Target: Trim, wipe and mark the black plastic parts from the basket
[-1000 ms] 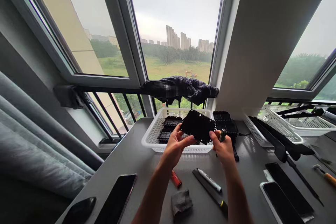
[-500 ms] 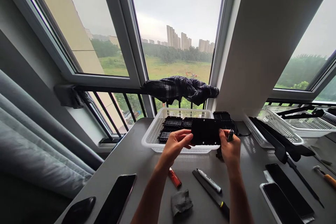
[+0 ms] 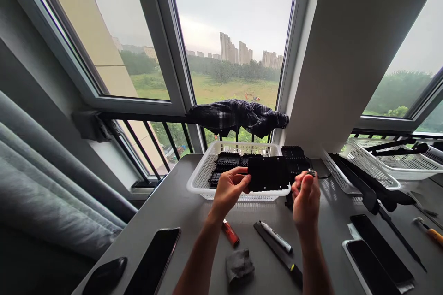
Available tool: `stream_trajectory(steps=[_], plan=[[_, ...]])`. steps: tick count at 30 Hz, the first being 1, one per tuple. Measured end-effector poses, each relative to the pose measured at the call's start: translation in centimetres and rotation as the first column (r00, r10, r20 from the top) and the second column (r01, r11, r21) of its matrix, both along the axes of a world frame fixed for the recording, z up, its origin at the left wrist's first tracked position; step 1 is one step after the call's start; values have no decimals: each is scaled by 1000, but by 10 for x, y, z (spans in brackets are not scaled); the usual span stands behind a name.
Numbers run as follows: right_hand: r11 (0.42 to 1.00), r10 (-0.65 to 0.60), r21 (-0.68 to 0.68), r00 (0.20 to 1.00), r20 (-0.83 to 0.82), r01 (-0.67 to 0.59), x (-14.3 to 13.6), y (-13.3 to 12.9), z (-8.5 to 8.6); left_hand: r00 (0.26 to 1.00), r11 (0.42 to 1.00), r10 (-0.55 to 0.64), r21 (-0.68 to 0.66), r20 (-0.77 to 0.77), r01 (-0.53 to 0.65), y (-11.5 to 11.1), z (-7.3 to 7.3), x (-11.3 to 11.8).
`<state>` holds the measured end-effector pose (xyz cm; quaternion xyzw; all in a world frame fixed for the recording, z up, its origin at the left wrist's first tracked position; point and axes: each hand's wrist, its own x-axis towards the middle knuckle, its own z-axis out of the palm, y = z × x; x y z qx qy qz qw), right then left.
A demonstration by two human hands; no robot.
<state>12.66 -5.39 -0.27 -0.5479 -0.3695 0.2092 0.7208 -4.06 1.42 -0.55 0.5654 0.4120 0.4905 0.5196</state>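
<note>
My left hand [image 3: 231, 186] pinches the left edge of a flat black rectangular panel [image 3: 268, 173], holding it up in front of a white plastic basket [image 3: 199, 190]. Small pale spots show near the panel's corners. Just right of the panel, my right hand [image 3: 306, 196] is closed around a small dark tool with a shiny end [image 3: 311, 173]; most of it is hidden in the fist. Inside the basket lie several black ridged plastic pieces [image 3: 227, 160]. Another black ridged piece [image 3: 293, 153] is beside the basket, partly behind the panel.
On the grey table [image 3: 194, 221] lie a red lighter [image 3: 230, 233], a white marker [image 3: 276, 237], a dark flat tool [image 3: 275, 249], a grey cloth wad [image 3: 240, 266], a phone [image 3: 152, 262] and a mouse [image 3: 105, 276]. More baskets [image 3: 346, 186] and phones [image 3: 372, 267] are at right.
My right hand has let go of the panel's right edge and moved slightly right, turning upright. The left hand and panel have shifted a little left.
</note>
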Motion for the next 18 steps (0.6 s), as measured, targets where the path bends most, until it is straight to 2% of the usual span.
stream_trajectory(steps=[2,3,4,6,8,9,10,12,18], plan=[[958,281,-9,945,-167,-287,-8,-2,2,1000,999,4,46,-16,-3,0,-1,1],[904,412,-11,876,-252,-428,-12,-3,4,1000,998,2,67,-26,-1,-1,-2,1],[827,529,-4,780,-333,-563,-16,-3,5,999,996,-2,86,-39,5,-1,-3,1],[623,707,58,530,-468,-780,-21,-3,8,997,993,-11,116,-72,19,-3,-3,0],[453,781,145,313,-540,-880,-26,-1,9,995,991,-18,132,-96,30,-4,-1,1],[407,792,172,253,-556,-897,-27,0,10,995,990,-21,135,-99,34,-5,0,1],[385,794,188,220,-566,-904,-29,1,10,995,990,-24,135,-96,37,-6,2,1],[372,791,188,205,-577,-909,-33,5,9,996,990,-30,138,-84,42,-9,5,1],[393,768,128,249,-590,-911,-40,12,-2,992,981,0,190,-123,24,-17,11,2]])
